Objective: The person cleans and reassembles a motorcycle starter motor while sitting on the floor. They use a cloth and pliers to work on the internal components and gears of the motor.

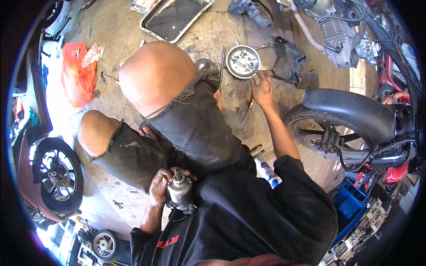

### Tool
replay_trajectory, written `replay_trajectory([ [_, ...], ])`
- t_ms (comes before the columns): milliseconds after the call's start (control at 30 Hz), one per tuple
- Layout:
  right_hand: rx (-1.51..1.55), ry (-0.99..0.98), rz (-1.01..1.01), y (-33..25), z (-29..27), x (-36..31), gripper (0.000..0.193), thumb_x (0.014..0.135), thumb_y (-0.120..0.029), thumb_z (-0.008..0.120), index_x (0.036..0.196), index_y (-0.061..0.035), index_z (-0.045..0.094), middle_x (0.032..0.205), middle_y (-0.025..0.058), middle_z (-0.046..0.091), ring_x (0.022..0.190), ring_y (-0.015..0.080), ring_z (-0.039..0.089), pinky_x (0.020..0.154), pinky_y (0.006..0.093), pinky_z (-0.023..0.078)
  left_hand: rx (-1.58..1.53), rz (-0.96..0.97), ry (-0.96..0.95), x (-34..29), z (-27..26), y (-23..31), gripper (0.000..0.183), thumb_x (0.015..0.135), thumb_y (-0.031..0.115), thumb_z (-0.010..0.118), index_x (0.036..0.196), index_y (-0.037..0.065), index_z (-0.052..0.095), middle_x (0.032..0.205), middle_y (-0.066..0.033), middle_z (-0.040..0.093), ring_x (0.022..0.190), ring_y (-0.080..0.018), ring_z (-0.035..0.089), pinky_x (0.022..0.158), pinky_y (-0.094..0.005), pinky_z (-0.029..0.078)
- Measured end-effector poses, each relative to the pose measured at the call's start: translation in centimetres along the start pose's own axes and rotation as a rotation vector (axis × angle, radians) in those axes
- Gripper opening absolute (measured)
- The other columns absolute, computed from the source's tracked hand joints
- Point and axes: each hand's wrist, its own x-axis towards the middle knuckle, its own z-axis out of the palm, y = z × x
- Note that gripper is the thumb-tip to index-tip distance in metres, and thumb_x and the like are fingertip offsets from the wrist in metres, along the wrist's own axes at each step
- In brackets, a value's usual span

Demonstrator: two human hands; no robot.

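Observation:
Close to my body, my left hand (159, 187) grips a small grey metal starter motor (180, 193), its toothed shaft pointing up. Dark grime covers those fingers. My right arm reaches forward over the floor. At its end my right hand (262, 90) is closed at the near rim of a round pan (228, 56), fingertips bent against the edge. Many small dark screws and bolts (243, 60) lie in the pan. A screwdriver (248, 111) rests on the floor just below that hand.
A motorcycle front wheel (306, 117) with a black fender (350, 105) stands at the right, an engine (337, 42) beyond it. Black plastic covers (286, 60), a dark tray (175, 20) and a red plastic bag (79, 73) lie ahead. A spray can (267, 172) is beside my right hip.

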Motion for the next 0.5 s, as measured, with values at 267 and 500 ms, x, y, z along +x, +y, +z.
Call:
replay_trajectory([
  [267,0.259,-0.258,-0.204,-5.6,2.7,-4.4,0.035,0.083,-0.011,0.072,0.115,0.0002,0.062,0.102,0.0209,0.065,0.098,0.0391,0.063,0.087,0.0459,0.051,-0.249,0.04,0.099,0.2,1.4,-1.3,0.021,0.095,0.028,0.055,0.099,0.008,0.05,0.119,-0.0359,0.059,0.103,-0.0539,0.062,0.092,-0.0632,0.05],
  [500,0.636,-0.23,0.066,-13.0,-0.9,-5.0,0.023,0.089,-0.001,0.068,0.111,-0.0007,0.063,0.1,0.0115,0.067,0.092,0.0203,0.066,0.081,0.0331,0.053,-0.289,0.006,0.091,-0.4,-0.1,-2.2,0.021,0.096,0.028,0.057,0.096,0.008,0.052,0.119,-0.0348,0.06,0.103,-0.0559,0.062,0.092,-0.0644,0.05],
])
